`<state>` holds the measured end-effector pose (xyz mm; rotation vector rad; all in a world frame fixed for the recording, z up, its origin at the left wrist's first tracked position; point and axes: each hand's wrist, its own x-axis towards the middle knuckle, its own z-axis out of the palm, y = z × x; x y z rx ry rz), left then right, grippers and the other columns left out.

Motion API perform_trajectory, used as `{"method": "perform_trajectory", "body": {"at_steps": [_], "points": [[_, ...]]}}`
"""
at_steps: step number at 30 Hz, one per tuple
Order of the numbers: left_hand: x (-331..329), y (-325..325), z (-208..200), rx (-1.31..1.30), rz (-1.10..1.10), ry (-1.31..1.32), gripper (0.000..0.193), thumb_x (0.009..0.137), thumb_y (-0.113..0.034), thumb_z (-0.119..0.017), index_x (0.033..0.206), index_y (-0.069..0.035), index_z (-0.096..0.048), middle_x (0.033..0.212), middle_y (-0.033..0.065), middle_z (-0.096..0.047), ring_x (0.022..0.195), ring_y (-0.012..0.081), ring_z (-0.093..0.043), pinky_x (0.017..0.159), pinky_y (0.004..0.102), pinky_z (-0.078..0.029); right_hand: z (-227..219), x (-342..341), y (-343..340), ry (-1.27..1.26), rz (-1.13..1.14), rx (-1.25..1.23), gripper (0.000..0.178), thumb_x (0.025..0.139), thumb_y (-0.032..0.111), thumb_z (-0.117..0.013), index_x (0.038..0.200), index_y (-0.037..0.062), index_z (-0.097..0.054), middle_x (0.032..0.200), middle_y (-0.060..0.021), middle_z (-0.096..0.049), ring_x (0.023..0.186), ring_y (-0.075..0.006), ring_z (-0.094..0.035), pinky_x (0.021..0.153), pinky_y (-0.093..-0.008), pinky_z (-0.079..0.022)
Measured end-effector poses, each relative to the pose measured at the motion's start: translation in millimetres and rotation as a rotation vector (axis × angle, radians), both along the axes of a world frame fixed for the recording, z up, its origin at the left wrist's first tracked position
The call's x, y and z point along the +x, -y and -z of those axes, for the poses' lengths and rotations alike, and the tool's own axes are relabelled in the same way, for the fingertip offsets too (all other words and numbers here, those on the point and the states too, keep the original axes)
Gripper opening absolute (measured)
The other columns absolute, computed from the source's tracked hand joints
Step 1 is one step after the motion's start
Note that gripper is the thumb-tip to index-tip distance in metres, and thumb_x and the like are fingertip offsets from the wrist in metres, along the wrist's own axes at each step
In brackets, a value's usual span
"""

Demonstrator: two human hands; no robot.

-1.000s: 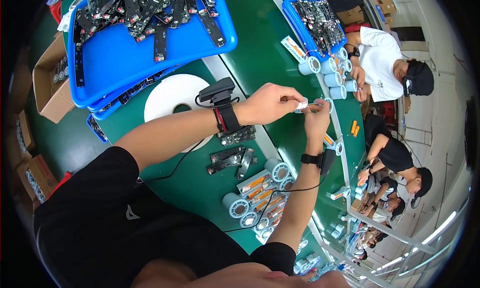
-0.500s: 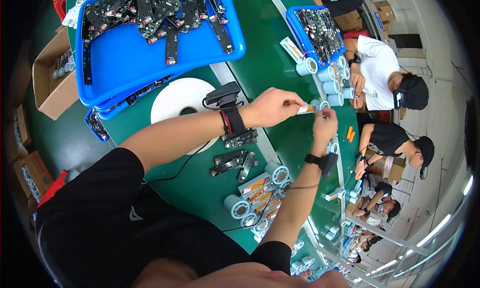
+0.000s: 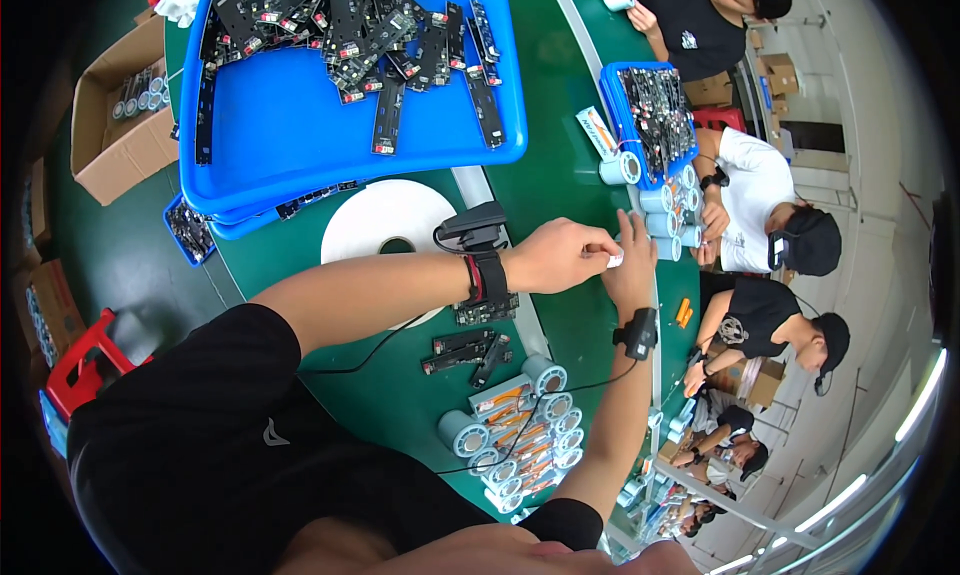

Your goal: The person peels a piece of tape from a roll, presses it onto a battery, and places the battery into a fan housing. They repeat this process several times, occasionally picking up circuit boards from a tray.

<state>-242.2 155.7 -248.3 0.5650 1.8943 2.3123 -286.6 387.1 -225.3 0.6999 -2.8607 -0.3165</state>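
My left hand (image 3: 562, 256) is closed in a pinch on a small piece with a white face (image 3: 614, 261); most of it is hidden by my fingers. Close against it, my right hand (image 3: 632, 260) is raised with its fingers stretched out. Both hands are over the green table (image 3: 560, 325). Below my left wrist lie several black circuit boards (image 3: 468, 351). Nearer to me stands a cluster of light-blue round housings (image 3: 465, 433) with orange cells among them.
A blue tray (image 3: 290, 125) piled with black circuit boards sits at the upper left, beside a white reel (image 3: 350, 225). A cardboard box (image 3: 125, 160) and a red stool (image 3: 85, 370) are at the left. Across the table are another blue tray (image 3: 625, 125), two orange cells (image 3: 683, 312) and several co-workers.
My right hand has come up next to my left, its fingers now straightened. The small orange-and-white piece, seen more fully before, is now mostly covered. The whole view has shifted slightly.
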Motion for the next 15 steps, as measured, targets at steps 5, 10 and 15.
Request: {"method": "perform_trajectory", "body": {"at_steps": [5, 10, 15], "points": [[0.3, -0.5, 5.3, 0.095, -0.187, -0.086, 0.021, 0.095, -0.011, -0.065, 0.113, -0.003, -0.071, 0.097, 0.0120, -0.073, 0.076, 0.0129, -0.066, 0.065, 0.0299, -0.051, -6.4, -32.9, 41.2, 0.187, -0.071, -0.134, 0.072, 0.081, 0.012, -0.074, 0.147, 0.0136, -0.044, 0.145, -0.0182, -0.045, 0.130, -0.0423, -0.048, 0.109, -0.0511, -0.042], [-11.3, -0.6, -4.6, 0.411, -0.589, -0.087, 0.021, 0.099, -0.009, -0.060, 0.117, -0.002, -0.066, 0.100, 0.0089, -0.070, 0.077, 0.0091, -0.060, 0.062, 0.0265, -0.048, -16.9, -85.6, 99.9, 0.074, -0.382, -0.154, 0.068, 0.085, 0.019, -0.074, 0.146, 0.0128, -0.046, 0.145, -0.0223, -0.043, 0.131, -0.0447, -0.047, 0.109, -0.0524, -0.040], [-18.3, 17.2, 0.6, 0.503, -0.479, 0.034, 0.022, 0.103, -0.010, -0.054, 0.122, -0.001, -0.062, 0.096, 0.0052, -0.066, 0.074, 0.0065, -0.055, 0.062, 0.0239, -0.046, 17.9, -148.9, 124.6, -0.004, -0.287, -0.033, 0.085, 0.078, 0.016, -0.079, 0.151, 0.0154, -0.038, 0.146, -0.0259, -0.037, 0.127, -0.0460, -0.049, 0.104, -0.0506, -0.044]]}}
